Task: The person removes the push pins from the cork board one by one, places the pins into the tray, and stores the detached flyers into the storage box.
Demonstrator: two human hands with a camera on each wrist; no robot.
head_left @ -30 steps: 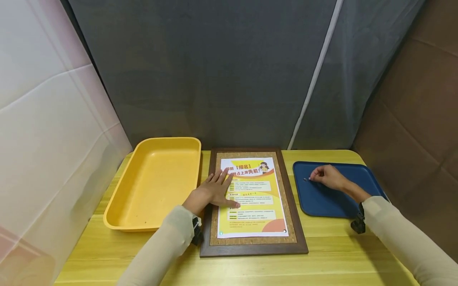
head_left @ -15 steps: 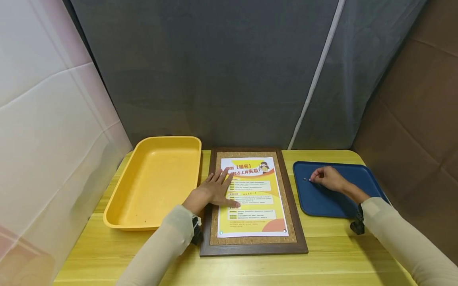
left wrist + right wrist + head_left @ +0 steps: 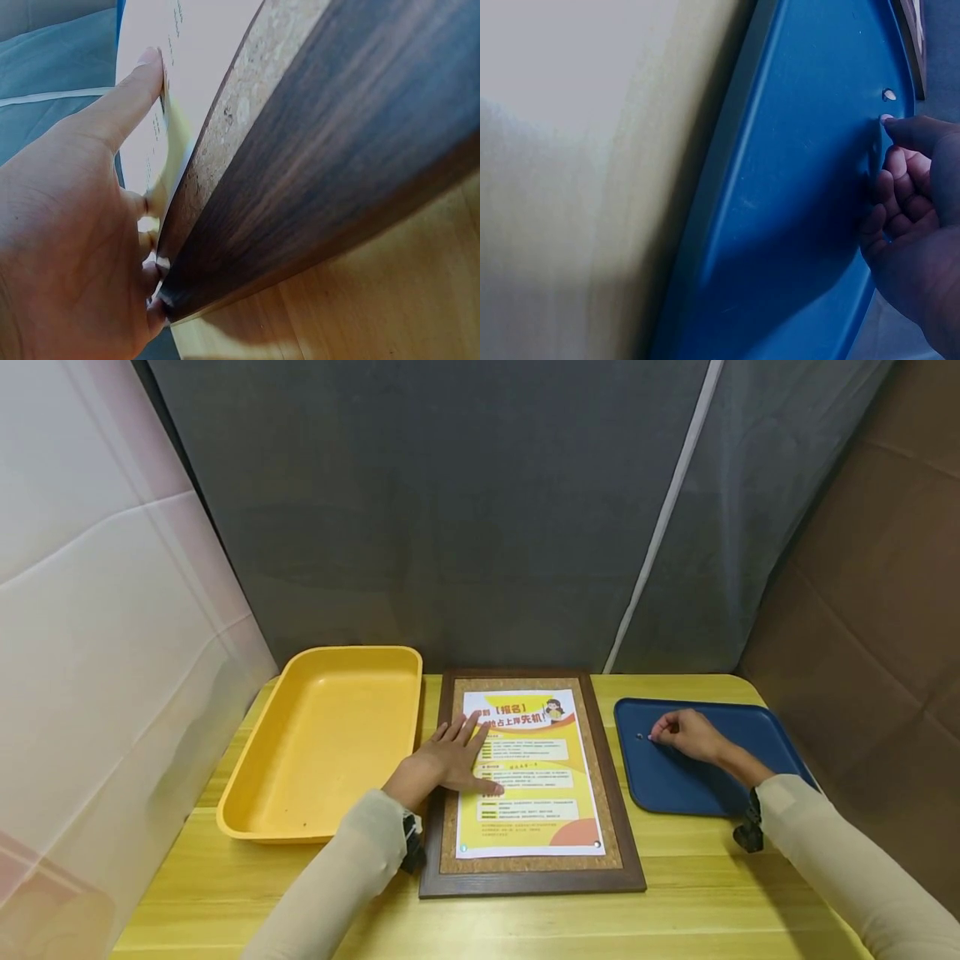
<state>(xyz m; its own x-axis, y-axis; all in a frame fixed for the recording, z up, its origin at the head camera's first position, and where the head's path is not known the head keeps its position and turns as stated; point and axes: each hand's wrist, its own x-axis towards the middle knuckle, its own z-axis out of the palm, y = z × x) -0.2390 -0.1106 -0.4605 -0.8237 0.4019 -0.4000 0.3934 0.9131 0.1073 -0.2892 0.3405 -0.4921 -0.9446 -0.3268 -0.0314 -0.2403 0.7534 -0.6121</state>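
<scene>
A printed poster (image 3: 536,810) lies on a cork board (image 3: 517,865) with a dark wooden frame (image 3: 532,883). My left hand (image 3: 450,758) rests on the poster's left side, its fingers spread. In the left wrist view, its thumb (image 3: 124,109) lies along the paper. On the right, my right hand (image 3: 690,732) is low over a blue tray (image 3: 675,789). Thumb and forefinger come together on a tiny pale thing that looks like a thumbtack (image 3: 650,737), largely covered by the fingertips. The other fingers curl. Beside them lies a small shiny tack (image 3: 889,94).
A deep yellow tray (image 3: 322,760) stands left of the board, a few dark specks in its bottom. All of these sit on a yellow wooden table (image 3: 675,893). A grey curtain (image 3: 450,527) closes off the back, with a white sheet left and a brown one right.
Almost nothing differs. The right hand stays low over the blue tray with very slight finger movement, and the left hand keeps its place on the poster.
</scene>
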